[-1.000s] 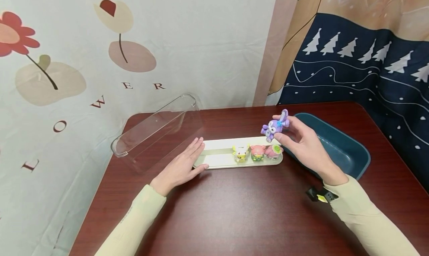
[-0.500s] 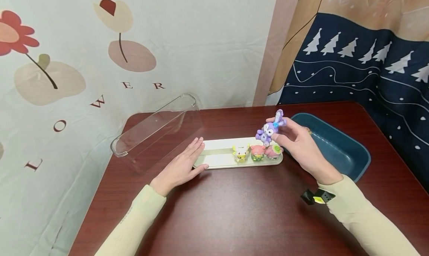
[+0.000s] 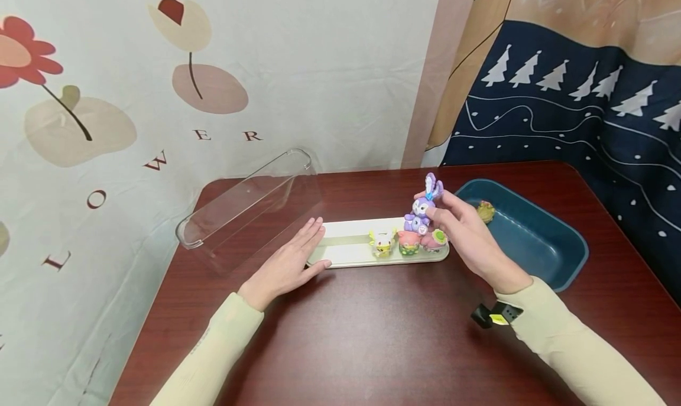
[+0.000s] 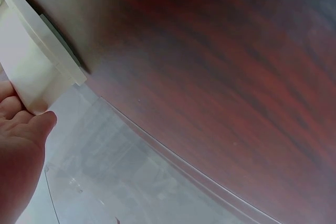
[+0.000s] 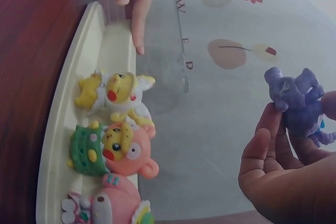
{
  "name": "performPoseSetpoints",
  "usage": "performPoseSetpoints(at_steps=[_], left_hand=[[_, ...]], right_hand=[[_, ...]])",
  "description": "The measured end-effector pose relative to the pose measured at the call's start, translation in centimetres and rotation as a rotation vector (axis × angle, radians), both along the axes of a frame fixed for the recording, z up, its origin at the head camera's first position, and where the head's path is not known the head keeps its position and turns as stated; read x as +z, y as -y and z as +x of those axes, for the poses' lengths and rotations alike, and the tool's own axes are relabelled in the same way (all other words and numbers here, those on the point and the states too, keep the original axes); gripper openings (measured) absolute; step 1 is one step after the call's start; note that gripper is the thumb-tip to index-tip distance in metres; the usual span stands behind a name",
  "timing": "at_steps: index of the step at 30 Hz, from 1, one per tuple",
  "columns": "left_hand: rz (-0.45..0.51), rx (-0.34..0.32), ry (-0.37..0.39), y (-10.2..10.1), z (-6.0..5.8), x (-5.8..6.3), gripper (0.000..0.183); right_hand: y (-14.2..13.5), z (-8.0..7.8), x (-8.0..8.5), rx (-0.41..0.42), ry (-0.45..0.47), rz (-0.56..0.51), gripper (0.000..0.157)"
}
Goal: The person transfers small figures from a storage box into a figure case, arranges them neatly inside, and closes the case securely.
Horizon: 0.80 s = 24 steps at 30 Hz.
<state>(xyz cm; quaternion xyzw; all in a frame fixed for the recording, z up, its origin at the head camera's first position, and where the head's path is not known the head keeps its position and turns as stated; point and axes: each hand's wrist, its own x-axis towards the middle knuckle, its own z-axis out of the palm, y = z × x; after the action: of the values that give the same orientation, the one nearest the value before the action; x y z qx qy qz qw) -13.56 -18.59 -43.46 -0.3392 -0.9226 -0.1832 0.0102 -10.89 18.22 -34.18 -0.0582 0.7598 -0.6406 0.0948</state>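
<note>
In the head view, a purple rabbit figure (image 3: 422, 208) was held by the right hand (image 3: 473, 240), pinched between thumb and fingers, its ears pointing up. It was held over the right part of a cream tray (image 3: 340, 256), behind the row of figures there. Three figures were lined up in the tray: a white-and-yellow figure (image 3: 382, 244), a pink-and-green figure (image 3: 409, 243) and a pink figure with a green-topped head (image 3: 433, 240). The left hand (image 3: 284, 270) was laid against the tray's left end with its fingers straight; nothing was grasped by it. A clear cover (image 3: 250, 208) was placed behind the left hand on the brown table (image 3: 372, 335). On the right, a yellow-green object (image 3: 485, 211) was contained in a dark blue bin (image 3: 550, 258).

In the left wrist view, the thumb and some fingers of the left hand were seen at the end of the tray, with the clear cover near them. The hand was partly cut off by the frame.

In the right wrist view, the purple rabbit figure was shown gripped in the fingers, well apart from the three figures. The pink figure was partly cut off at the bottom edge.
</note>
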Motion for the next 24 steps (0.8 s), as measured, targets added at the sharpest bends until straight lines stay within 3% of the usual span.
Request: performPoseSetpoints(at_steps=[12, 20, 24], left_hand=[[-0.005, 0.006, 0.011, 0.1, -0.1, -0.2, 0.077], [-0.008, 0.003, 0.008, 0.1, -0.1, -0.1, 0.077], [-0.004, -0.003, -0.007, 0.0, 0.0, -0.1, 0.077]], right_hand=[[1.1, -0.5, -0.3, 0.037, 0.011, 0.055, 0.05], [2.6, -0.9, -0.8, 0.127, -0.199, 0.262, 0.038], [3.9, -1.2, -1.1, 0.172, -0.317, 0.293, 0.036]])
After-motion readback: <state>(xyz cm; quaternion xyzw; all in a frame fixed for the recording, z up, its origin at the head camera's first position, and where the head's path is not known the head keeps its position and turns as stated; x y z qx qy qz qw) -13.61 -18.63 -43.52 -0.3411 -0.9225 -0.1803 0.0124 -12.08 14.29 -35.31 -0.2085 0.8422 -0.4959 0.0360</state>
